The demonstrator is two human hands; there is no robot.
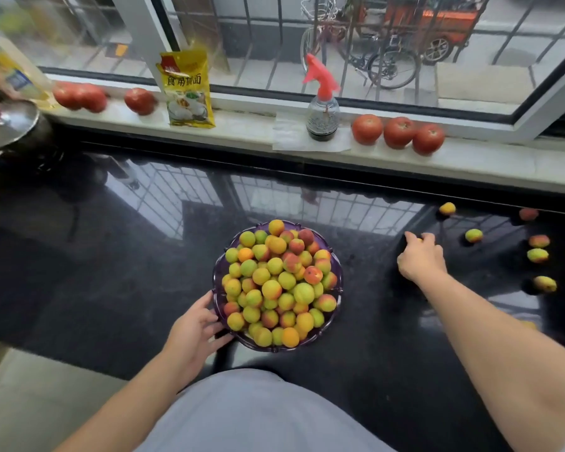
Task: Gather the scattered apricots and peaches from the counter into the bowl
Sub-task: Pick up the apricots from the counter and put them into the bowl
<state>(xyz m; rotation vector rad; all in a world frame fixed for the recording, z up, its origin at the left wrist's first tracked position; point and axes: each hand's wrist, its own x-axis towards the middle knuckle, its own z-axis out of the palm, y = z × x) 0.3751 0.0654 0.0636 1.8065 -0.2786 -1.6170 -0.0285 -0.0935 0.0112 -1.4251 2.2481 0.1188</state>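
A: Apricot [421, 240] under the right hand [421, 261], only a sliver of yellow showing past the fingers. Grip looks curled over it, on the table [111, 272] right of the bowl [216, 290]. Can't tell if it's lifted yet.

B: Left hand [198, 327]?

A: Fingers cupped around the bowl's near-left rim, steadying it. Bowl's purple, heaped high with fruit [279, 282].

B: Loose ones left?

A: Six visible, far right of the table: one yellow [447, 209], one reddish [528, 214], one green [473, 235], then a column of three [538, 255] down the right edge. All well apart from the bowl.

B: How to do the step well?

A: My call: close fully round the fruit before lifting, it's round and the table is glossy, so a half grip could send it rolling. Set it into a dip in the heap, don't drop it on the peak, or others may spill over the rim. Keep the left hand on the bowl.

B: Other stuff?

A: Tomatoes [399, 132], spray bottle [322, 102], yellow packet [187, 89] on the windowsill. Not task items.
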